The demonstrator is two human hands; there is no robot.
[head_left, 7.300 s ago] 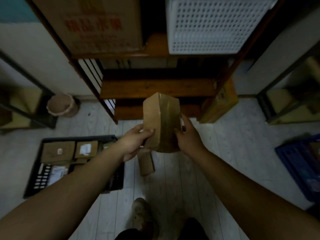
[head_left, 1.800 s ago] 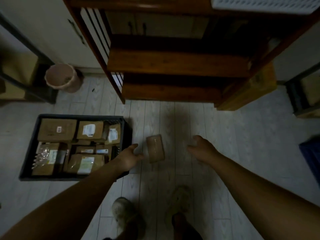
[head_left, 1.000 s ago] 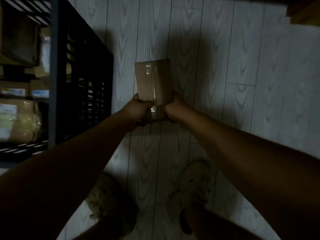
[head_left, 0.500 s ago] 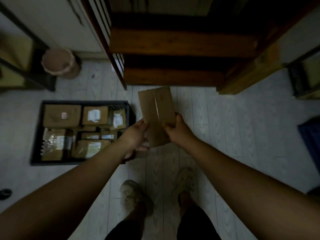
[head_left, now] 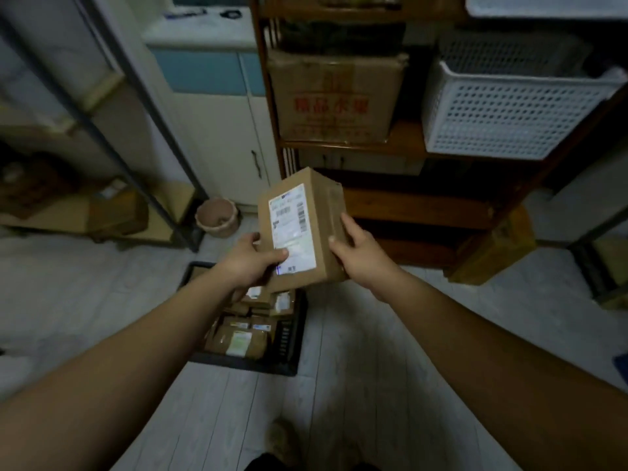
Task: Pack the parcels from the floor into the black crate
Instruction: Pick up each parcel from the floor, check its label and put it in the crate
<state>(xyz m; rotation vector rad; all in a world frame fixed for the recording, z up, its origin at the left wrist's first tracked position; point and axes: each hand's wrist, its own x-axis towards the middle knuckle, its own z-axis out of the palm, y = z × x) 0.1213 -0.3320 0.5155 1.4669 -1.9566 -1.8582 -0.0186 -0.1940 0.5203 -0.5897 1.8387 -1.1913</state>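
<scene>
Fingers (head_left: 346, 227) of left hand (head_left: 248, 263), right hand (head_left: 362, 261) clasp boxy brown cardboard parcel (head_left: 302, 226).

A parcel (head_left: 302, 229) and the left forearm (head_left: 163, 334) cover the far and left parts of the black crate (head_left: 289, 338), so its fill cannot be judged. Print on the parcel's label (head_left: 293, 226) is too blurred to read. All but the thumb of the left hand (head_left: 248, 263) lies hidden behind the parcel. The right edge cuts off a white basket (head_left: 509, 110).
</scene>
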